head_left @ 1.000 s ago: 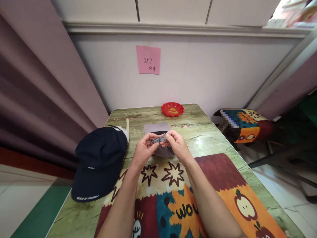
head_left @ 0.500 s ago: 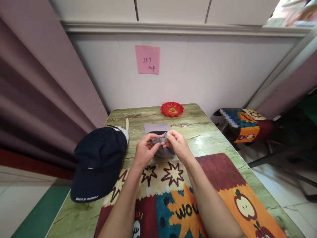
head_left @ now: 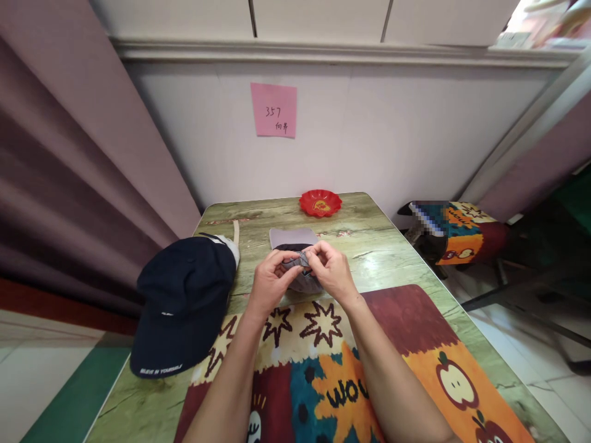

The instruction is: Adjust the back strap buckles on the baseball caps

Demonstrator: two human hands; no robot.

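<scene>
A small grey cap (head_left: 293,237) lies on the table with its brim toward the wall. My left hand (head_left: 272,280) pinches the cap's strap from the left, its fingers closed on it. From the right, my right hand (head_left: 333,274) grips the same strap, thumb and fingertips pressed together close to the left fingertips. Both hands partly cover the cap's body and the strap's buckle area. To the left rests a navy cap (head_left: 187,295) with white lettering on its brim, touched by neither hand.
A red scalloped dish (head_left: 320,203) stands at the table's back edge. A colourful mat (head_left: 397,314) lies under my forearms on the green table (head_left: 369,231). A pink note (head_left: 274,111) is on the wall. A patterned stool (head_left: 466,234) stands at right.
My right fingertips have moved left along the strap, nearer my left fingertips. The strap end that stuck up between the hands is now mostly covered.
</scene>
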